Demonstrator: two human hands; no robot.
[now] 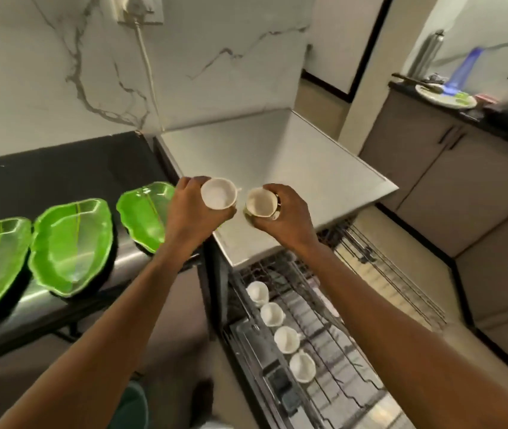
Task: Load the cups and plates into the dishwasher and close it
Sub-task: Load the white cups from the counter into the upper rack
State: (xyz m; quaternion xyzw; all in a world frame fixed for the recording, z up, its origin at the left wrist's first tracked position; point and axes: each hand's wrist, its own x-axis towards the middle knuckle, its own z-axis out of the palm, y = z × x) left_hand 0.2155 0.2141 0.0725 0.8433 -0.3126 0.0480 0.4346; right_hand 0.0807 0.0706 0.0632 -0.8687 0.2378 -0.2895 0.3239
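The dark surface (60, 168) holds three green plates (70, 243), not yet loaded. The left hand (190, 209) has its fingers curled round a cup (218, 193). The right hand (286, 212) grips a second cup (260, 202). Both are above the open dishwasher rack (355, 366), where four cups (286, 339) already sit.

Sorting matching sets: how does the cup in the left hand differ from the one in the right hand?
The left-hand cup looks whiter inside; the right-hand cup looks creamier. The right-hand cup shows dark trim on its side, the left-hand cup none. Both are small, empty, mouths toward the camera.
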